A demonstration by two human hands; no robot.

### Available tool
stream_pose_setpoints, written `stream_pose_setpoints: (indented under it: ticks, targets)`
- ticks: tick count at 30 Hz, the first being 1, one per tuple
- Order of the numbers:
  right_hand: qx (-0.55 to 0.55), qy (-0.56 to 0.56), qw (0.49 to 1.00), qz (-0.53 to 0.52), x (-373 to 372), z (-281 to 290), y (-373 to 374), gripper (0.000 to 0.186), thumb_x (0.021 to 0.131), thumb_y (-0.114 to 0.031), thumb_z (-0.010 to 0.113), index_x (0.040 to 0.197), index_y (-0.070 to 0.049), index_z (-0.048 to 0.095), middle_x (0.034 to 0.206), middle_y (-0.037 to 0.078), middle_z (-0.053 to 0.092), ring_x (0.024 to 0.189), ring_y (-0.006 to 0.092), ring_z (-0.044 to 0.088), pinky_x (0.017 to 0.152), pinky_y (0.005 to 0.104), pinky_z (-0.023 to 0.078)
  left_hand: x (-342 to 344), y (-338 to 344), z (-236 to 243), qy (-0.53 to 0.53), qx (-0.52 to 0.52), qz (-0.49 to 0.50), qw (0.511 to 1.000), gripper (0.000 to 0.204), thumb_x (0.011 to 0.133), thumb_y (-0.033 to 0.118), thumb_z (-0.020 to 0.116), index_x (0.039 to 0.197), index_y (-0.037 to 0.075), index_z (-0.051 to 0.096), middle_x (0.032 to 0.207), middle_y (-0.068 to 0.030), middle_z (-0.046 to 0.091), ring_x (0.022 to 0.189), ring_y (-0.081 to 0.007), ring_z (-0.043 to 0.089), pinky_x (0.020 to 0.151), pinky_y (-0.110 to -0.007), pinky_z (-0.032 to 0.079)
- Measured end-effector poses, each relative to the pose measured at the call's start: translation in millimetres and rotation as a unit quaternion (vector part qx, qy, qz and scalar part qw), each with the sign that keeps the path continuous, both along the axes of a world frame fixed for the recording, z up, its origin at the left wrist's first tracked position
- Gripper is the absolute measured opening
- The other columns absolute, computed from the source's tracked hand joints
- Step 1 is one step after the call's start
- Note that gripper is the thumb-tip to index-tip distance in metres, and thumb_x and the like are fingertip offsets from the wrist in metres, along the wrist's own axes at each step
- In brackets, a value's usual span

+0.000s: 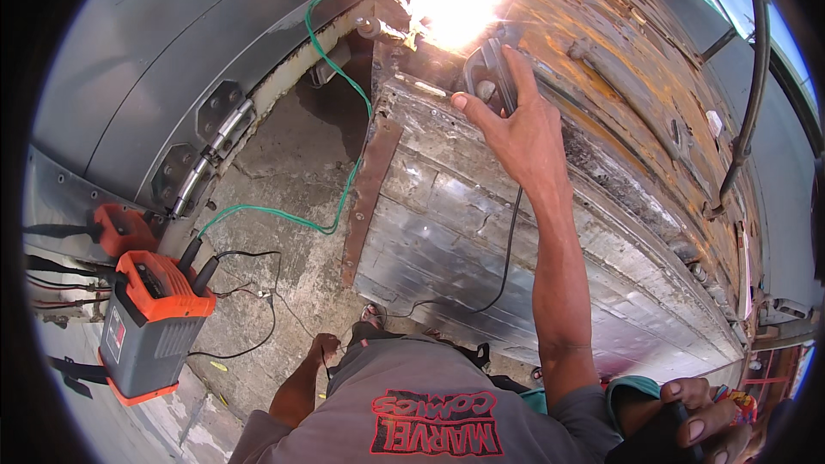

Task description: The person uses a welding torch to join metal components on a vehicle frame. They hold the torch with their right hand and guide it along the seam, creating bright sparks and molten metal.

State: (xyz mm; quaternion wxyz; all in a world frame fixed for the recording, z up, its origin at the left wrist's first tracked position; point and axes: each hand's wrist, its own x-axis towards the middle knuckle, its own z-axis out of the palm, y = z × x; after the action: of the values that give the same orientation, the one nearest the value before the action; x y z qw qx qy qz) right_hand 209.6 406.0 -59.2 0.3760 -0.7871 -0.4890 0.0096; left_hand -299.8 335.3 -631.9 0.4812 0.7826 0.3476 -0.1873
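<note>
My right hand (519,125) reaches far forward, thumb and fingers spread around a dark grey corded hand tool (492,69). The tool's exact kind cannot be made out. It rests by the top edge of a worn metal truck bed (447,232), just below a blinding white-violet glare (455,0). That glare hides whatever lies at its middle. A black cord (512,232) hangs from the tool down the side panel. My left hand (324,347) is low beside my body with curled fingers, a thin dark line near it; its contents are hidden.
An orange-and-grey power unit (159,318) with green cables (331,228) stands at the left, by a grey door with hinges (210,155). Rusty bed boards (619,60) stretch to the right. Another person's hand (700,421) grips something dark at the lower right.
</note>
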Motion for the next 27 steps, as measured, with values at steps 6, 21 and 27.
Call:
stream_pose_setpoints:
  ticks: [6, 21, 27]
  targets:
    - [-0.009, -0.002, 1.000, -0.002, -2.9, 1.3, 0.6, 0.100, 0.089, -0.059, 0.087, 0.161, -0.001, 0.051, 0.096, 0.027, 0.080, 0.090, 0.0378, 0.082, 0.083, 0.0516, 0.063, 2.3, 2.1, -3.2, 0.047, 0.161, -0.185, 0.968, 0.021, 0.102, 0.015, 0.059, 0.088, 0.020, 0.073, 0.070, -0.0014, 0.066, 0.065, -0.0162, 0.072, 0.059, -0.035, 0.057]
    - [-0.017, -0.006, 1.000, -0.005, -1.1, 0.5, 6.9, 0.100, 0.089, -0.061, 0.085, 0.163, -0.004, 0.051, 0.093, 0.025, 0.080, 0.083, 0.0386, 0.081, 0.080, 0.0524, 0.064, 0.4, 0.5, -2.9, 0.028, 0.258, -0.234, 0.937, 0.007, 0.085, 0.018, 0.073, 0.090, 0.021, 0.078, 0.087, -0.0038, 0.074, 0.094, -0.0236, 0.078, 0.078, -0.039, 0.061]
    - [-0.020, -0.008, 1.000, -0.002, -1.2, 2.1, 7.3, 0.101, 0.088, -0.061, 0.086, 0.163, -0.004, 0.051, 0.096, 0.028, 0.080, 0.082, 0.0375, 0.083, 0.077, 0.0521, 0.066, 1.3, -1.7, -4.7, 0.084, 0.181, -0.185, 0.962, 0.008, 0.086, 0.017, 0.072, 0.089, 0.022, 0.078, 0.083, -0.0022, 0.073, 0.085, -0.0227, 0.078, 0.071, -0.039, 0.061]
